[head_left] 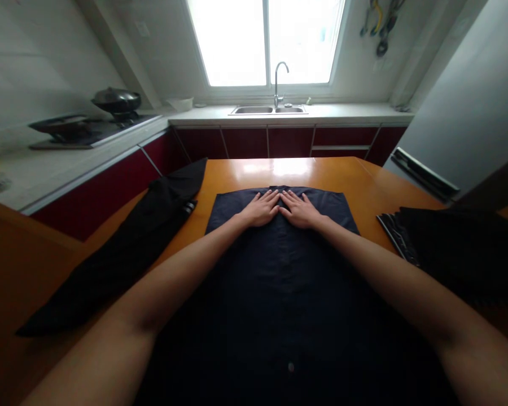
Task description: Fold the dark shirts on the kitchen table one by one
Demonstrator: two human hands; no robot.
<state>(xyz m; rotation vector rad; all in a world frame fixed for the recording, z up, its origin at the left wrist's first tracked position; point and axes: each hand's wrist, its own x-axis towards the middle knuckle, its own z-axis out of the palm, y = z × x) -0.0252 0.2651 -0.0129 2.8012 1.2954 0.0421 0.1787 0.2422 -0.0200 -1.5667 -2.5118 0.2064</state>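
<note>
A dark navy garment (pixel 254 293) lies spread flat on the orange-brown wooden table (pixel 237 170). Down its middle runs a strip like a front placket, and a small pale button-like spot shows low on it. My left hand (pixel 260 210) rests palm down near the garment's far edge, fingers stretched out. Beside it, my right hand (pixel 300 210) lies flat in the same way, its fingertips almost meeting the left ones. Neither hand grips the cloth. Near my body the garment is too dark to make out clearly.
On the table's left side lies a long black cloth (pixel 122 254); folded black cloth (pixel 452 242) sits at the right. Beyond are a sink (pixel 254 110) with a tap, a stove (pixel 97 132) with pans at left, and a grey refrigerator (pixel 461 107) at right.
</note>
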